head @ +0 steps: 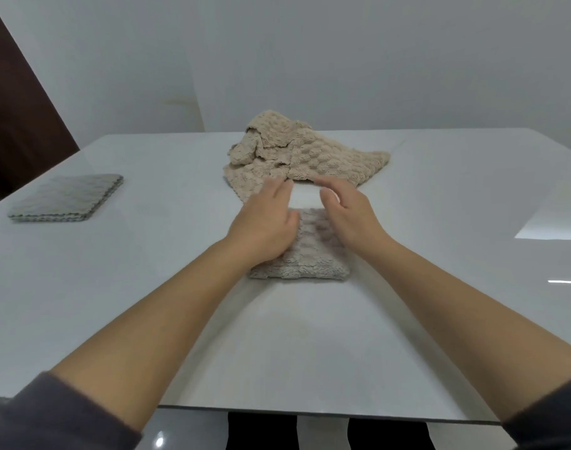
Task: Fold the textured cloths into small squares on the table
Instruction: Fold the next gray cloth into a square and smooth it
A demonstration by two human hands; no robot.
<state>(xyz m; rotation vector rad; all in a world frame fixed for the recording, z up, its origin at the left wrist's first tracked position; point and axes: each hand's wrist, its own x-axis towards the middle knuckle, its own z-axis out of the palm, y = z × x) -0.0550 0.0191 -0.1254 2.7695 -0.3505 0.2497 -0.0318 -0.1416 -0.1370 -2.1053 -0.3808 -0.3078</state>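
Grip slack, left hand (263, 227) on folded cloth (313, 261); right hand (350, 219) seemingly hovering

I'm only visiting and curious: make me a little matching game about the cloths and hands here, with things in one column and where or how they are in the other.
Things:
1. grey stack
2. beige heap
3. folded beige cloth
4. left hand

Places or states:
A. rumpled, farthest back
B. neat, far left
C. over the folded cloth's left part
D. small square, nearest, in the middle

Pairs: 1-B, 2-A, 3-D, 4-C.
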